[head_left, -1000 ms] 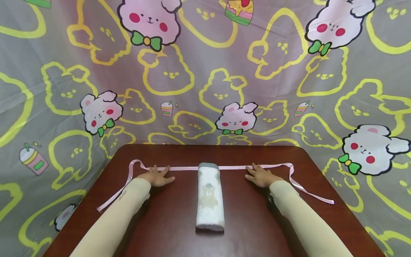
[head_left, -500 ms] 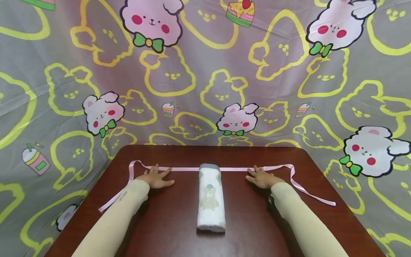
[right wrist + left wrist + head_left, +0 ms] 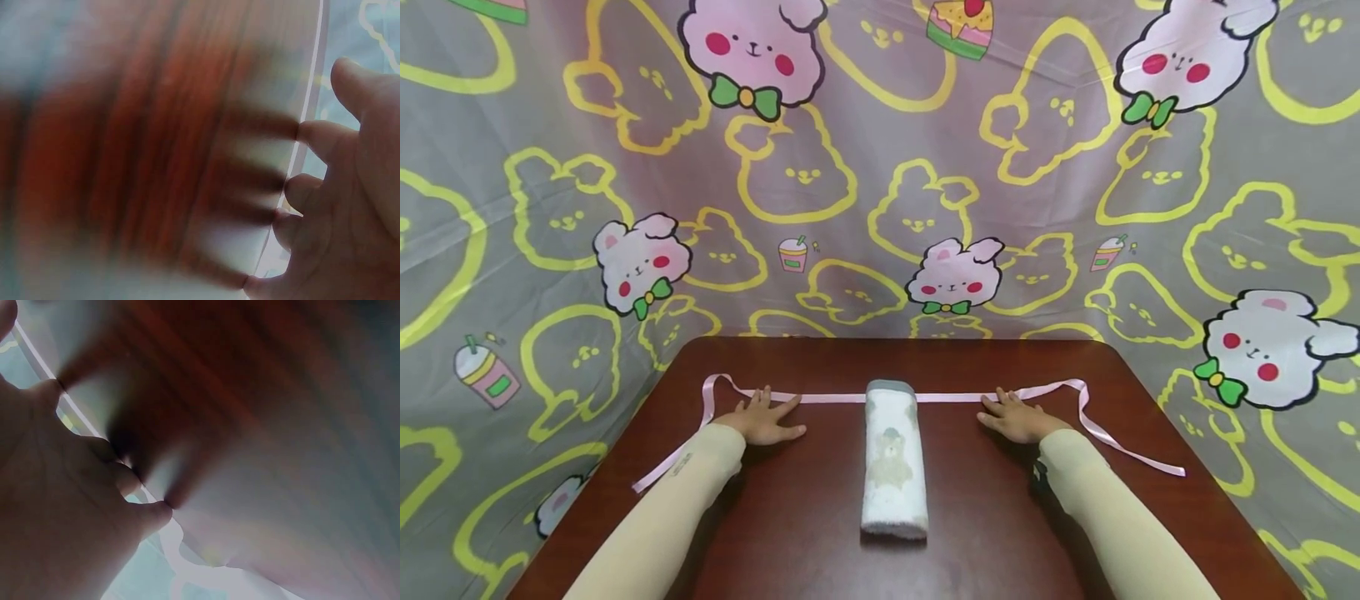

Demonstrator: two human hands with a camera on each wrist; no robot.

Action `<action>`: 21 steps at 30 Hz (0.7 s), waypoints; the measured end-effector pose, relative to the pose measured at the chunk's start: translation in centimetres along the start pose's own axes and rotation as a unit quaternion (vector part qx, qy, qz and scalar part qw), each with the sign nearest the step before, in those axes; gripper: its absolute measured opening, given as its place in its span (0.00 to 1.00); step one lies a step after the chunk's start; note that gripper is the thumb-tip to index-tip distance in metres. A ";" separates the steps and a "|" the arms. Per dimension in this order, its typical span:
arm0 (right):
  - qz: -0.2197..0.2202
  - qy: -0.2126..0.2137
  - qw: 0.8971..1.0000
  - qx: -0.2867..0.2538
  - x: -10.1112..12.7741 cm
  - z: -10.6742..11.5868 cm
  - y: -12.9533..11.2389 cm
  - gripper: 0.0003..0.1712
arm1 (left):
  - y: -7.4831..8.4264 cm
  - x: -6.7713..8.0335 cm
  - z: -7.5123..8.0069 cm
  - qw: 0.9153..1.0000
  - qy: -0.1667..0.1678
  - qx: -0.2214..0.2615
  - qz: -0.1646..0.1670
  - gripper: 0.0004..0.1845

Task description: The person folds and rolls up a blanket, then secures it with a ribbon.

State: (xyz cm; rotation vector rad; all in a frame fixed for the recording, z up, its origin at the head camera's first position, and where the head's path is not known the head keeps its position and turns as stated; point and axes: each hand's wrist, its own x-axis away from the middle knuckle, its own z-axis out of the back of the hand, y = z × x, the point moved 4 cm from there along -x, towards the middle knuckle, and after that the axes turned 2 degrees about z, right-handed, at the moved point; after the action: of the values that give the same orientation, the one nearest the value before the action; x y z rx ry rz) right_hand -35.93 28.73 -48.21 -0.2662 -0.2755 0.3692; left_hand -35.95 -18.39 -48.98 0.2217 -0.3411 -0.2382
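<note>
A rolled white towel (image 3: 892, 461) with a bear print lies lengthwise at the middle of the dark red table (image 3: 970, 517). A long pink ribbon (image 3: 835, 398) runs across the table under the towel's far end. My left hand (image 3: 766, 418) lies flat on the table left of the towel, fingers spread, fingertips at the ribbon. My right hand (image 3: 1016, 417) lies flat to the right, fingers straight, also touching the ribbon. In both wrist views the fingers (image 3: 147, 519) (image 3: 312, 134) press on the blurred tabletop.
Both ribbon ends loop back toward me: one trails off at the left edge (image 3: 655, 475), the other at the right (image 3: 1150, 462). A grey cloth (image 3: 880, 167) with cartoon bears hangs behind and around the table.
Both hands have slid slightly toward me with the ribbon. The towel stays where it was.
</note>
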 end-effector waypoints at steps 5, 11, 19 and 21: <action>0.007 0.004 1.000 -0.001 0.6 -0.1 -0.1 0.38 | 0.3 0.7 0.0 1.000 -0.006 -0.003 -0.006 0.45; 0.006 0.007 1.000 -0.003 1.3 0.0 -0.2 0.38 | 0.5 1.3 -0.2 1.000 -0.004 -0.004 -0.017 0.45; 0.011 0.004 1.000 0.001 2.3 -0.6 -0.6 0.37 | 0.0 1.9 -1.0 1.000 -0.002 -0.014 -0.020 0.46; 0.012 0.005 1.000 0.002 2.6 -0.7 -0.7 0.37 | 0.1 2.2 -1.0 1.000 -0.002 -0.016 -0.024 0.46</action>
State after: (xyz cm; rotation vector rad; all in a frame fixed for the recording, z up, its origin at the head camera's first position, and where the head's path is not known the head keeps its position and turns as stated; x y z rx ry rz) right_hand -33.15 29.01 -48.10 -0.2671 -0.2624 0.3923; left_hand -33.57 -18.71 -49.22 0.1979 -0.3351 -0.2911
